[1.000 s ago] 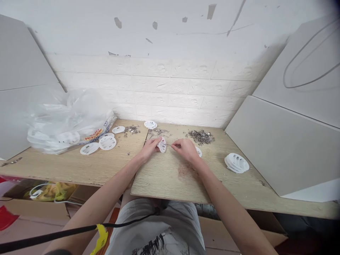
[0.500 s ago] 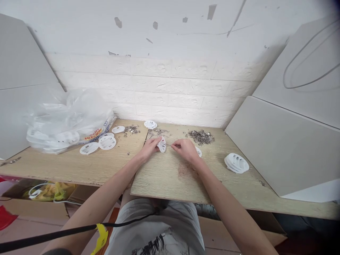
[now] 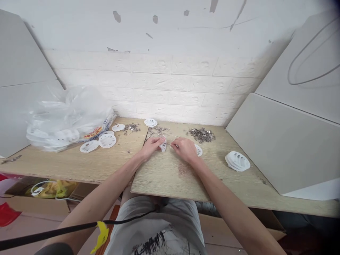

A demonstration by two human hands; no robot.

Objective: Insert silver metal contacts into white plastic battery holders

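Note:
Between the thumb and fingers of my left hand [image 3: 152, 148] a white slotted plastic disc [image 3: 164, 145] is held up, tilted on edge. My right hand [image 3: 185, 148] is closed in a pinch on a thin, pointed metal piece, too small to name, whose tip reaches toward the disc's face. Another slotted disc [image 3: 198, 150] lies partly behind my right hand. Past my hands, small metal clips are heaped in a dark pile [image 3: 202, 135], with a thinner scatter [image 3: 158, 130] and a smaller heap [image 3: 132, 127] to the left.
A stack of white discs [image 3: 237, 161] stands at the right. Several loose discs [image 3: 107, 141] lie at the left beside a clear plastic bag [image 3: 69, 120] of discs. Grey panels [image 3: 289, 145] flank the wooden table [image 3: 170, 180]. A black cable [image 3: 66, 232] crosses in front of my lap.
The disc in my left hand has turned more edge-on. My right hand stays pinched close beside it. The whole view has shifted slightly.

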